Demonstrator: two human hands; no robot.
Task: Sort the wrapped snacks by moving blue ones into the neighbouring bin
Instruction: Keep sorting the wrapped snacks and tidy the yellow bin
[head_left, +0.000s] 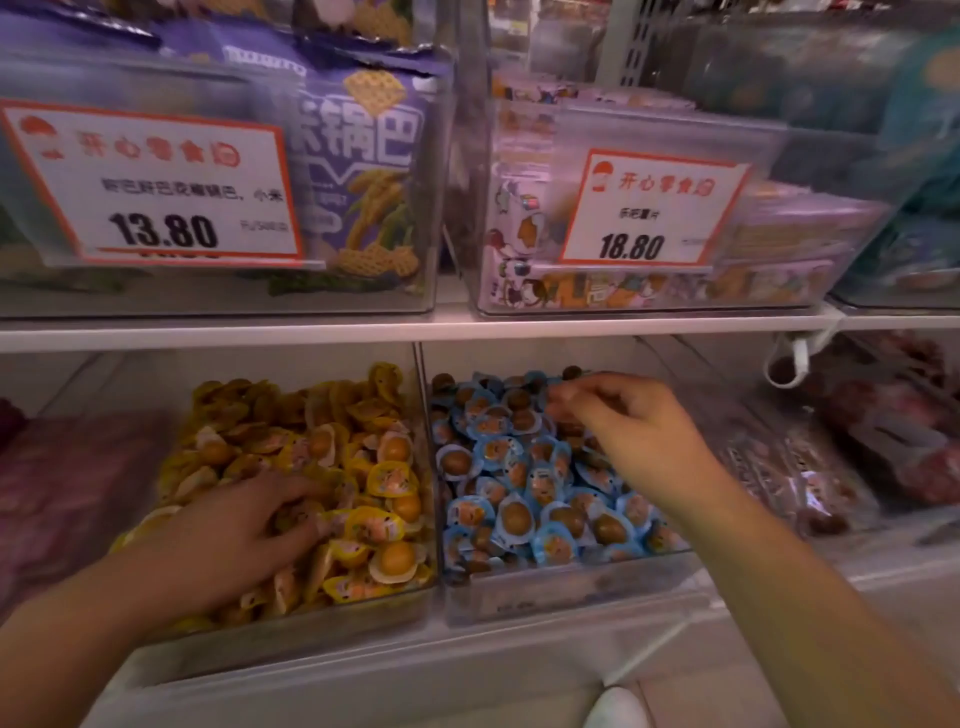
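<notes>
Two clear bins stand side by side on the lower shelf. The left bin (291, 631) holds yellow wrapped snacks (387, 480). The right bin (566, 587) holds blue wrapped snacks (511, 514). My left hand (228, 540) lies in the yellow pile, fingers spread forward among the packets, with no blue snack showing near it. My right hand (631, 423) hovers over the back of the blue pile with its fingertips drawn together and pointing down. Blur hides whether they pinch a snack.
A white shelf board (467, 327) runs just above the bins and leaves low headroom. Above it stand clear boxes with price cards 13.80 (161, 228) and 18.80 (631, 247). Dark red packets (883, 441) fill the bin to the right, purple ones (62, 467) the left.
</notes>
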